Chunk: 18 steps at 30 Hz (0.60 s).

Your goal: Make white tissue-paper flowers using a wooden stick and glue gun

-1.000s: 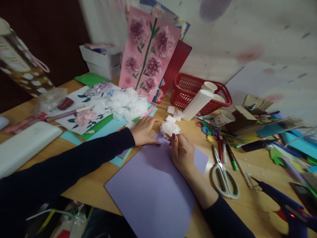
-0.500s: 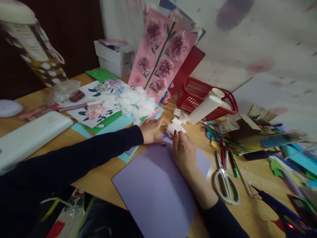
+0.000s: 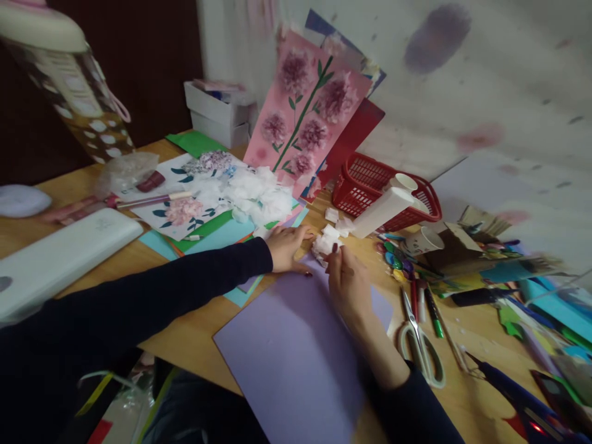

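Note:
A purple sheet (image 3: 296, 345) lies at the table's front edge. Beyond its far edge is a small heap of crumpled white paper (image 3: 326, 243). My left hand (image 3: 287, 246) rests just left of that heap with thumb and fingers apart, its thumb near the sheet's edge. Over the right part of the sheet, my right hand (image 3: 346, 277) is closed, fingertips at the heap's near side; what they pinch is too small to make out. White folded bits (image 3: 332, 215) lie behind the heap.
Scissors (image 3: 419, 339), pens and a glue gun (image 3: 513, 388) lie to the right. Behind are a red basket (image 3: 365, 179) with a white roll (image 3: 383, 211) and a pink flower picture (image 3: 296, 117). At left are white tissue petals (image 3: 259, 194) and a long white case (image 3: 65, 259).
My right hand has shifted slightly right and toward me beside the white heap. My left hand stays nearly in place. The whole view has shifted a little.

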Tool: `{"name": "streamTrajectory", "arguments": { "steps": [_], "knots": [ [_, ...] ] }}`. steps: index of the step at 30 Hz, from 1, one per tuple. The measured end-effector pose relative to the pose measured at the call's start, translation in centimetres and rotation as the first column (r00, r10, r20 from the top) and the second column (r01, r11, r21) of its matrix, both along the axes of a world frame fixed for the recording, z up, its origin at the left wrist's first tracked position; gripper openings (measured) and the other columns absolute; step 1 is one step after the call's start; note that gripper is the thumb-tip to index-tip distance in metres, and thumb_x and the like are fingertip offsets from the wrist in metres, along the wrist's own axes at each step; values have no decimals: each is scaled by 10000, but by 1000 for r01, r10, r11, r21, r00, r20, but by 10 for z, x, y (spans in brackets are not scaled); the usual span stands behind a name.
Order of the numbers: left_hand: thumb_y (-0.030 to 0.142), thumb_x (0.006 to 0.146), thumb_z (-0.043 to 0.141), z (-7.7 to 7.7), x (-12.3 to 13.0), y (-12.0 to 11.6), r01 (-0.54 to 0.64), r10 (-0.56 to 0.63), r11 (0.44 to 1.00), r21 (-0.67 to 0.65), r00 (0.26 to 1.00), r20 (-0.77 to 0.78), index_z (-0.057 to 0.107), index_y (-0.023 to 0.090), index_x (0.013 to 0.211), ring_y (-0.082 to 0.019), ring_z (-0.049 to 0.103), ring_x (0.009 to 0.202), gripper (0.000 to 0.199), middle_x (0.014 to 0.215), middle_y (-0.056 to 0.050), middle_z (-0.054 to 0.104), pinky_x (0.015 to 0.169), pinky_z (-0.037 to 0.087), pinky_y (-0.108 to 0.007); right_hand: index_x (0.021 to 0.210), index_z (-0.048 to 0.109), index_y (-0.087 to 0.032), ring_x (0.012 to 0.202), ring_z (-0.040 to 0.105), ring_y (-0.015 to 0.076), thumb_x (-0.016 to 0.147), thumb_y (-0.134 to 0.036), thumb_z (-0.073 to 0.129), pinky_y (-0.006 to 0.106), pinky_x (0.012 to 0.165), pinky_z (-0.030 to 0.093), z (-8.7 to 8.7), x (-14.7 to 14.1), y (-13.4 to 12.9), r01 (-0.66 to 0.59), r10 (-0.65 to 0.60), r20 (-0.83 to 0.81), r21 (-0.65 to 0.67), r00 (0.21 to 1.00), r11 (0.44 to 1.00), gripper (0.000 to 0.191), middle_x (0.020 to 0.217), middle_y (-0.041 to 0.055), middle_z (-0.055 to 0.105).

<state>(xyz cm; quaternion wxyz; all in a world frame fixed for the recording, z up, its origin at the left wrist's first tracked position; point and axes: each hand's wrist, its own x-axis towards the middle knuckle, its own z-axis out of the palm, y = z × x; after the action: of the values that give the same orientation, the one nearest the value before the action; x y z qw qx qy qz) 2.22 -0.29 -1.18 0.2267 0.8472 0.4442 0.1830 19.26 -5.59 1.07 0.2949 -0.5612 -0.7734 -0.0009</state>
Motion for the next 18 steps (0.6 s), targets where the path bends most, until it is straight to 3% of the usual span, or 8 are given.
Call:
{"name": "streamTrajectory", "arguments": {
  "steps": [5,12,18],
  "knots": [
    [520,631,760,-4,0,1,-15,16,1000,-3,1000,26,292,176,1360,-315,411,1337,932,1409,-150,502,1066,241,-471,706,491,-206,519,553,139,975,-394,289,246,535,378,-6,14,-15,68,-58,-193,46,979,997,386,584,11,591],
    [499,614,789,-3,1,0,-5,5,1000,4,999,49,245,174,1396,-329,402,1339,1006,1414,-165,493,1068,221,-501,683,521,-198,508,549,132,973,-476,302,258,542,404,-20,22,-18,162,-150,-378,0,913,987,458,565,-4,585],
    [483,600,804,2,3,-3,-32,32,999,-27,999,26,243,164,1395,-330,415,1330,1024,1370,-154,542,1071,203,-502,653,538,-194,506,565,127,962,-488,346,260,557,430,-22,29,-21,158,-124,-413,50,902,986,468,558,-6,592]
  ]
}}
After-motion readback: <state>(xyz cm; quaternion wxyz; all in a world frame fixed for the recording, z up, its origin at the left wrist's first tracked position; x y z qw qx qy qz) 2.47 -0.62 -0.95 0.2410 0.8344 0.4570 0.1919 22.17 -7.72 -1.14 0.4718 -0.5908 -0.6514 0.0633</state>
